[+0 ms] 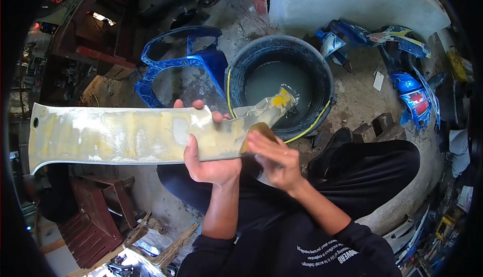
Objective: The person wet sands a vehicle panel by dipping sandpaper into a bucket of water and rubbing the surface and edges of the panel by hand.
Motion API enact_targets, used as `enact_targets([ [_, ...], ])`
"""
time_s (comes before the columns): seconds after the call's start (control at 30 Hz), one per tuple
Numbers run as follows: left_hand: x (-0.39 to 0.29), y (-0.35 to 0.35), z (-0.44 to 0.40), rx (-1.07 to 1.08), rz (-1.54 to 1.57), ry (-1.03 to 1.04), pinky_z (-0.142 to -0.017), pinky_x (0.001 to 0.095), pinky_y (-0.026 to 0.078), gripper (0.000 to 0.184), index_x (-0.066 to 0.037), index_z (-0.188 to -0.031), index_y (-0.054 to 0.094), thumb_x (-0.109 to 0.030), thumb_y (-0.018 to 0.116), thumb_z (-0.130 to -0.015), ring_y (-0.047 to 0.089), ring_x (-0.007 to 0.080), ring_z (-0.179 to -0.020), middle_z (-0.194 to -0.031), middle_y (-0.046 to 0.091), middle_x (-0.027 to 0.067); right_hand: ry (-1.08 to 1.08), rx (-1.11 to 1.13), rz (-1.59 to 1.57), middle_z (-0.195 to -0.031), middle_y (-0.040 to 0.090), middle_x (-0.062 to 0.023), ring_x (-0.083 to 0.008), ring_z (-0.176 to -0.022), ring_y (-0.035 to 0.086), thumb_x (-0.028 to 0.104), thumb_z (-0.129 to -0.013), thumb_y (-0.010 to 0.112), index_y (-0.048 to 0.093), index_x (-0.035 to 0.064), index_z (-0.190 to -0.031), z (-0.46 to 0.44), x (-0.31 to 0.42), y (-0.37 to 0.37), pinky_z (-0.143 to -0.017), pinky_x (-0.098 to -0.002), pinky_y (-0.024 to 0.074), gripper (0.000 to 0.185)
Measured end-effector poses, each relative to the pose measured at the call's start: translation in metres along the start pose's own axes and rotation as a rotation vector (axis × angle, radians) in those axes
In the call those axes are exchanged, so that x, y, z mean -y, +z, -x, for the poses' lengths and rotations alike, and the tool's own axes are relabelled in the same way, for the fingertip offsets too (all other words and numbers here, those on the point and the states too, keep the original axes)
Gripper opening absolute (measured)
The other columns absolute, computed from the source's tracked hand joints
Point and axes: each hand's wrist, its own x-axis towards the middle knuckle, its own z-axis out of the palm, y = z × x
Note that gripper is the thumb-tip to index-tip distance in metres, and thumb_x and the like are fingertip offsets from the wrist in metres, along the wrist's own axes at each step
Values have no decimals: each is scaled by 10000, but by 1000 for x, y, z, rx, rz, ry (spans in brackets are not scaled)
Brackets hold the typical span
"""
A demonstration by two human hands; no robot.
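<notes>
A long, wet-looking body panel [136,133], patched in white, grey and yellow, lies across my lap with a hole at its wide left end. My left hand [216,169] grips it from below, thumb on the near face and fingertips curled over the far edge. Against the panel's narrower part, my right hand [280,162] presses a brown piece of sandpaper [261,130], fingers held together over it. The panel's yellow-marked tip reaches over a black bucket [322,68] holding murky grey water [269,78].
A blue plastic frame [214,63] lies on the floor left of the bucket. Several blue fairing pieces [410,88] rest at the right, near wooden blocks [375,127]. A dark red wooden stool [93,216] is at lower left. A pale wall [347,0] stands behind.
</notes>
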Motion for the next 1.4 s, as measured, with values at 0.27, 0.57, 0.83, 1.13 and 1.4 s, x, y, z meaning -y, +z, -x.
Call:
enact_targets([
  [0.27,1,1,1,-31,7,21,-979,506,462,662,-66,-1540,315,-314,464,-945,587,261,-1033,-1330,503,176,115,-22,-25,-1255,711,-163,-308,-1264,635,-35,-861,691,732,64,-1231,-9,7,6,-1127,-437,435,385],
  [0.57,1,4,-2,-40,6,32,-982,504,460,666,-74,-1542,314,-312,467,-939,582,259,-1030,-1325,499,169,249,-89,-101,-1240,715,-180,-320,-1231,657,-58,-876,640,719,29,-1239,-17,-18,8,-1079,-413,485,382],
  [0.83,1,2,1,-32,-3,22,-982,503,463,662,-72,-1544,311,-308,462,-944,583,266,-1035,-1329,498,171,315,-127,-69,-1259,714,-149,-321,-1228,659,-78,-860,661,724,76,-1249,-14,-36,7,-1038,-362,514,424],
  [1.13,0,6,0,12,5,-7,-980,506,467,675,-73,-1548,305,-327,467,-944,590,272,-1041,-1335,503,175,187,-58,-11,-1282,699,-159,-317,-1256,642,-41,-856,694,729,30,-1216,-12,-14,3,-1065,-412,487,368],
  [1.4,-2,2,0,-13,20,-69,-997,512,461,681,-86,-1552,304,-342,483,-948,588,321,-1138,-1362,510,174,-32,149,-93,-1279,708,-137,-292,-1269,637,-42,-819,640,727,98,-1261,-16,40,5,-1146,-484,418,472],
])
